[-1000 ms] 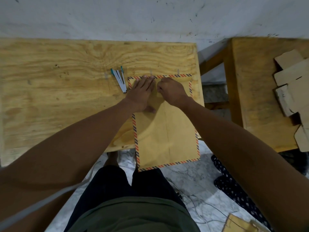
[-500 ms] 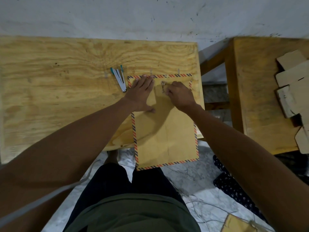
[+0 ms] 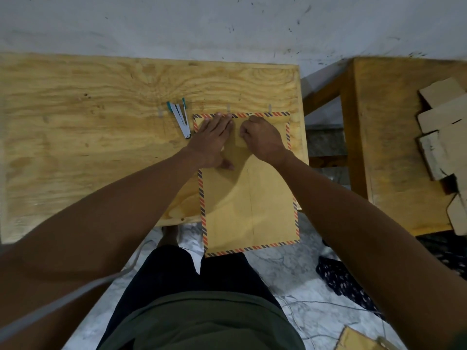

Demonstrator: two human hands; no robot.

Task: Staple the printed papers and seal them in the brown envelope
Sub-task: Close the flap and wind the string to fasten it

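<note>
A brown envelope (image 3: 249, 198) with a striped red-and-blue border lies on the plywood table (image 3: 88, 147), its near end hanging over the table's front edge. Its flap is folded down at the far end. My left hand (image 3: 214, 137) lies flat with spread fingers on the flap's left part. My right hand (image 3: 262, 137) is curled, fingertips pinched at the flap's middle where a small clasp sat; the clasp is hidden now. The printed papers are not visible. A white and teal stapler (image 3: 180, 120) lies just left of the envelope.
A second wooden table (image 3: 394, 147) stands to the right with several cardboard pieces (image 3: 444, 127) on it. A gap with a step separates the tables. Cables, a dark spotted cloth (image 3: 346, 279) and a cardboard piece (image 3: 358, 339) lie on the marble floor.
My right hand uncovered a small metal clasp on the flap half a second ago, then moved back over it. My left hand slid slightly toward the flap's far edge.
</note>
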